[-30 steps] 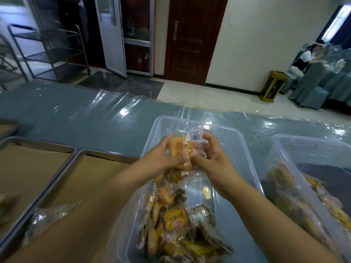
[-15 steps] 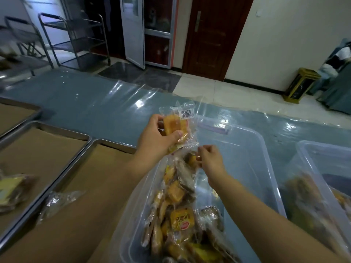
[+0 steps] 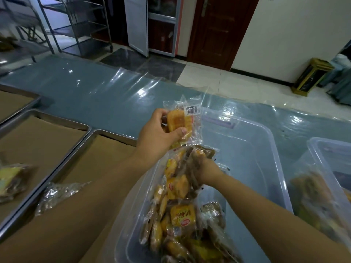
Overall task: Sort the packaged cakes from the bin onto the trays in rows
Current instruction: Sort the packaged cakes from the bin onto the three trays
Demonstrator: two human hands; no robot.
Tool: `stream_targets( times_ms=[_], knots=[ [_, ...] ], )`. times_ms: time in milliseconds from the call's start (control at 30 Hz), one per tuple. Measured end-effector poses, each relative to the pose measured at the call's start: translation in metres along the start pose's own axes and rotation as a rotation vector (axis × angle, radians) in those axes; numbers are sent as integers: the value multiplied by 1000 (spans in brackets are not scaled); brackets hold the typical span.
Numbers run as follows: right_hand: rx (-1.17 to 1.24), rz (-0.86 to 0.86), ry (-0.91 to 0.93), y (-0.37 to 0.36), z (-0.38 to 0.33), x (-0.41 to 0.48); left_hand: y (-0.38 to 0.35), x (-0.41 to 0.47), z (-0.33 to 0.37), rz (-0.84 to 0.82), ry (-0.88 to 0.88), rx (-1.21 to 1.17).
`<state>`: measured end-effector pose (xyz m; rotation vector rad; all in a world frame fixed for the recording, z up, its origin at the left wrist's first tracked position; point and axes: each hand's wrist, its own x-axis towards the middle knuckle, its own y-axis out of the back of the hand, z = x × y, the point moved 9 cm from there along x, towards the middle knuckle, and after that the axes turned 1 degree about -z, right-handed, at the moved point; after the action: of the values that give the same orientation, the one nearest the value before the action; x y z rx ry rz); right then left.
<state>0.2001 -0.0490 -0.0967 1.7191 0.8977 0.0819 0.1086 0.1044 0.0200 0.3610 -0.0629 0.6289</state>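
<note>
My left hand (image 3: pixel 157 134) holds a packaged cake (image 3: pixel 182 122) in clear wrap with a barcode label, raised above the far left corner of the clear plastic bin (image 3: pixel 266 149). My right hand (image 3: pixel 204 168) is lower, inside the bin, its fingers closed on another wrapped cake (image 3: pixel 199 153) at the top of the pile. Several yellow and brown packaged cakes (image 3: pixel 182 215) fill the bin's near left part. Two metal trays lined with brown paper lie to the left, the nearer tray (image 3: pixel 106 133) and the farther tray (image 3: pixel 47 114).
A crumpled clear wrapper (image 3: pixel 58 194) lies on the nearer tray, and a packaged cake (image 3: pixel 13 179) on the farther one. A second clear bin (image 3: pixel 322 168) with cakes stands at the right. The table (image 3: pixel 104 92) has a blue plastic-covered top. Metal racks (image 3: pixel 76 25) stand beyond it.
My hands have parted: the left kept the barcode-labelled cake and shifted left above the bin's corner, while the right dropped into the bin and closed on another cake. The view swung left.
</note>
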Motion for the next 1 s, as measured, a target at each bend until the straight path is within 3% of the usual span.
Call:
stream_targets(
  times_ms=[133, 233, 400, 733, 867, 1000],
  knots=[
    [-218, 112, 41, 8, -1, -13, 2, 2, -3, 16, 0, -26],
    [-441, 56, 126, -16, -19, -21, 1, 1, -3, -2, 2, -10],
    [-262, 26, 68, -49, -29, -28, 2, 0, -2, -3, 6, 5],
    [-378, 195, 67, -42, -31, -44, 2, -4, 5, 4, -18, 58],
    [-140, 251, 25, -10, -17, -60, 9, -9, 15, 63, -43, 10],
    [141, 477, 59, 44, -22, -88, 35, -25, 23, 196, -54, -89]
  ],
)
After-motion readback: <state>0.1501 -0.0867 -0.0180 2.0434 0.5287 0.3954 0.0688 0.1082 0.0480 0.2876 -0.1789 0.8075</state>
